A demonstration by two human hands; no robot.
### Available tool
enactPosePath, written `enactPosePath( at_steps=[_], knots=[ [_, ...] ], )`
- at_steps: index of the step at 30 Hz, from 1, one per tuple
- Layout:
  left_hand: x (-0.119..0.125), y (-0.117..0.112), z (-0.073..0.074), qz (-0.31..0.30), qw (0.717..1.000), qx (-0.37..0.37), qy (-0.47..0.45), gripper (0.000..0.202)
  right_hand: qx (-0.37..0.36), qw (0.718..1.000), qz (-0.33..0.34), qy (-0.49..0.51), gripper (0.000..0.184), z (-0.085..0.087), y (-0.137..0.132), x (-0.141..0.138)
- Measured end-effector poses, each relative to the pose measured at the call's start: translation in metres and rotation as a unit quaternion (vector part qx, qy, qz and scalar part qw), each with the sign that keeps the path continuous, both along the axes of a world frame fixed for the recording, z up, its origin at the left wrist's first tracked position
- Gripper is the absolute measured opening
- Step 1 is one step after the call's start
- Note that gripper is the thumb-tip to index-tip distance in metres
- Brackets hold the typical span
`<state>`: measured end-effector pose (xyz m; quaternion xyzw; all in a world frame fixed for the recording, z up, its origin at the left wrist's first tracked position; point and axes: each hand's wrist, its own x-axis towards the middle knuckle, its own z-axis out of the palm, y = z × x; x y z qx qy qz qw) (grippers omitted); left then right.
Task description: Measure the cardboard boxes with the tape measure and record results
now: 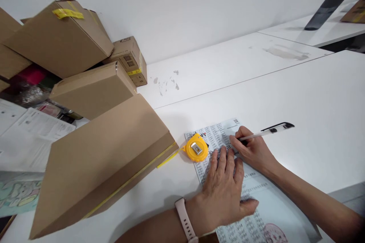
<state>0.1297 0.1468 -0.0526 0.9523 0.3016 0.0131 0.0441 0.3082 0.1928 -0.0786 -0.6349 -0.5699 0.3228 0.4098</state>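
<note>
while right hand (256,154) grips one pen (266,131), left (222,191) touches perhaps one sheet (275,199).

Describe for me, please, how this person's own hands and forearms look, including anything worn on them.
Both the left hand and the right hand are ungloved, with no rings visible. The left wrist wears a pale pink wrist strap with a row of slot-shaped holes. The right wrist has nothing on it. No sleeve can be made out on either forearm.
</note>
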Motion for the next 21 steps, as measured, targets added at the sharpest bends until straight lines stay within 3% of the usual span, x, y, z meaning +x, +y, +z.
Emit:
enactPosePath(
  at_steps=[21],
  knots=[
    [0.0007, -0.0004, 0.0014, 0.002, 1.0, -0.014, -0.001, 0.085, 0.0, 1.0, -0.008, -0.017, 0.027, -0.0015, -0.0008, 0.0017]
  ],
)
